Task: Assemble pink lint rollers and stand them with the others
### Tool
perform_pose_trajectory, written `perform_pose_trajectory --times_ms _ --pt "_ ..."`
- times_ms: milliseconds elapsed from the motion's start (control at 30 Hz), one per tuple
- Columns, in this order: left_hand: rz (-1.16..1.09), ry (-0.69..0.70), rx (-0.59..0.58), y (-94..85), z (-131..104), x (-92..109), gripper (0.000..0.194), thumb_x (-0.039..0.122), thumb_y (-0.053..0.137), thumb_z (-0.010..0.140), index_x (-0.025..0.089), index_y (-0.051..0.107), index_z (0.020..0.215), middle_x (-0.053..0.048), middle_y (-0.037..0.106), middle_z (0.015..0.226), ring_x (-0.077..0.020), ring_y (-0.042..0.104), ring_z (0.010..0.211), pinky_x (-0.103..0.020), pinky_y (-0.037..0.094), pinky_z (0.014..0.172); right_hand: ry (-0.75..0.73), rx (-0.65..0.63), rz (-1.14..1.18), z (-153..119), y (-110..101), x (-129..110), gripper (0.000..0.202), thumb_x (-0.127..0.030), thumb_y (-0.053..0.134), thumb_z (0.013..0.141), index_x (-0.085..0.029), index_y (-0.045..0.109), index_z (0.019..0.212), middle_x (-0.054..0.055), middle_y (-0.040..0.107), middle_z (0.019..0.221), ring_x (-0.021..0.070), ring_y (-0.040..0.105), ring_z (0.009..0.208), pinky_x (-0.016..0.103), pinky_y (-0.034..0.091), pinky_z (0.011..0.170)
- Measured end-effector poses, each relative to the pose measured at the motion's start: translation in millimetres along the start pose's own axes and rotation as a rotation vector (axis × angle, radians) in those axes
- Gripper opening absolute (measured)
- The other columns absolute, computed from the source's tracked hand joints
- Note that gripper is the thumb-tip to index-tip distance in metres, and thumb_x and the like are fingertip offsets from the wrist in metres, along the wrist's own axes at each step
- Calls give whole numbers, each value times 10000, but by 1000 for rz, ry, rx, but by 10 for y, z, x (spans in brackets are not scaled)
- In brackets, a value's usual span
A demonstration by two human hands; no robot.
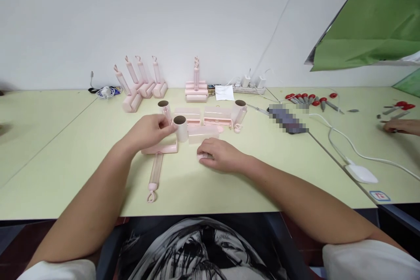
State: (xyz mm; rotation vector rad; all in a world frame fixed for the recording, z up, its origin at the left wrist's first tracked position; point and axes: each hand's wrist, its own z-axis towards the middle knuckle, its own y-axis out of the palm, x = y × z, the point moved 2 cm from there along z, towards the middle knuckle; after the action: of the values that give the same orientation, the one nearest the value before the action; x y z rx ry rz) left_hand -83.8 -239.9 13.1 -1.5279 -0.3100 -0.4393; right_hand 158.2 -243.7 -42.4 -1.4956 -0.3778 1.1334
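Note:
My left hand [152, 131] has its fingers closed at the side of an upright white lint roll [181, 133] with a brown cardboard core. Under that wrist lies a pink lint roller [159, 148], its clear handle and looped end pointing toward me. My right hand [221, 155] is curled low over the table, with a small pale piece [204, 155] showing between its fingers; its kind is unclear. Just beyond the right hand is a translucent pink cover [203, 134]. Behind it sit open pink roller casings [217, 121] and another upright roll [240, 104].
Several assembled pink lint rollers [132, 100] stand along the wall at left, more [196, 92] at centre. A power strip [249, 88], a blurred phone [288, 119], white cables, a white charger [361, 173] and red-handled tools [306, 99] lie rightward. Another person's hand [402, 127] is at far right.

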Motion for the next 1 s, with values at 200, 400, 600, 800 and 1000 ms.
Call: perform_pose_trajectory --times_ms 200,400,600,800,1000 --pt "151 62 -569 68 -63 -142 217 394 682 656 211 574 618 -1 552 619 -150 431 546 -281 272 534 39 122 115 -37 -69 42 139 -258 598 897 -169 659 984 72 688 959 171 586 801 296 426 728" --pt "-18 126 -686 -43 -118 -69 189 320 632 678 203 500 611 28 459 579 -125 385 529 -267 267 513 57 242 375 -57 -100 25 134 -282 604 884 -163 665 894 48 685 812 145 600 704 276 444 663" --pt "-243 235 -412 78 -186 277 272 336 616 757 190 441 609 51 405 559 -94 365 518 -237 275 489 263 -147 1080 -90 33 -115 510 -595 616 866 -171 593 1147 79 710 943 141 663 677 241 508 538" --pt "-462 302 -287 324 -247 486 276 426 661 812 175 607 711 41 512 587 -85 440 520 -213 329 472 358 -232 1199 -82 32 -132 430 -474 803 743 -140 624 946 7 668 710 103 616 523 198 483 456" --pt "-644 269 -167 286 -245 470 340 471 650 843 160 647 707 9 572 581 -94 499 509 -210 397 467 299 -210 1187 -105 -36 -140 371 -406 777 779 -154 621 1002 -11 623 731 117 608 548 225 467 473"
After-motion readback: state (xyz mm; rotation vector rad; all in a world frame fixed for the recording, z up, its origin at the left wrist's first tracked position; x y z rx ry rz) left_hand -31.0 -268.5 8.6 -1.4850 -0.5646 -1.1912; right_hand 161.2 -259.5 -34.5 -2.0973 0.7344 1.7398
